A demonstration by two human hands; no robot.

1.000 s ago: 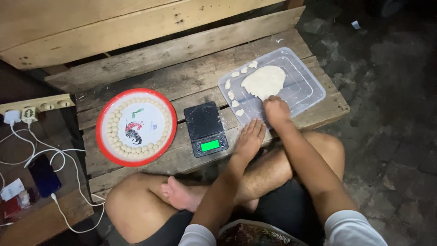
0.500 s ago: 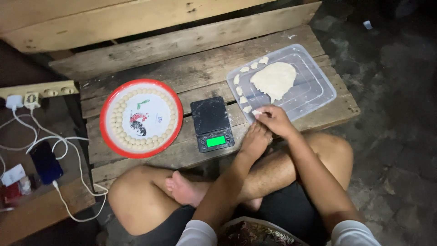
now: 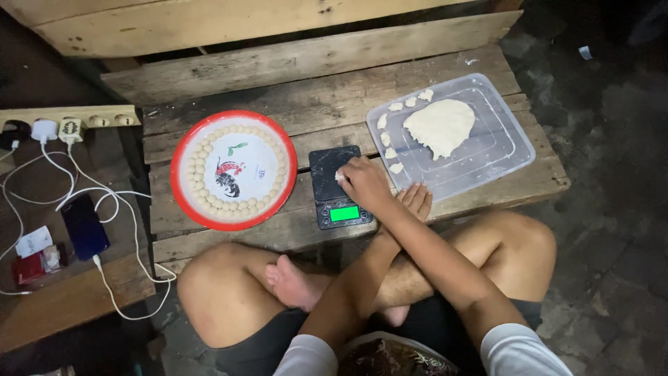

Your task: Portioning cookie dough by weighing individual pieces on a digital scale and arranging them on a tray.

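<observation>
My arms are crossed. My right hand reaches left over the small black digital scale and pinches a little piece of dough above its platform. My left hand lies flat on the wooden bench, fingers apart, holding nothing, just below the clear plastic tray. On that tray are a flat lump of pale dough and several small dough pieces along its left and top edges. The scale's green display is lit.
A round red-rimmed plate with a ring of small dough balls sits left of the scale. Further left are a power strip, white cables, a dark phone and small packets. My crossed legs lie below the bench; dark floor is at the right.
My right hand has left the plastic tray with a small dough piece and moved left onto the scale. My left hand has stayed near the tray's front edge.
</observation>
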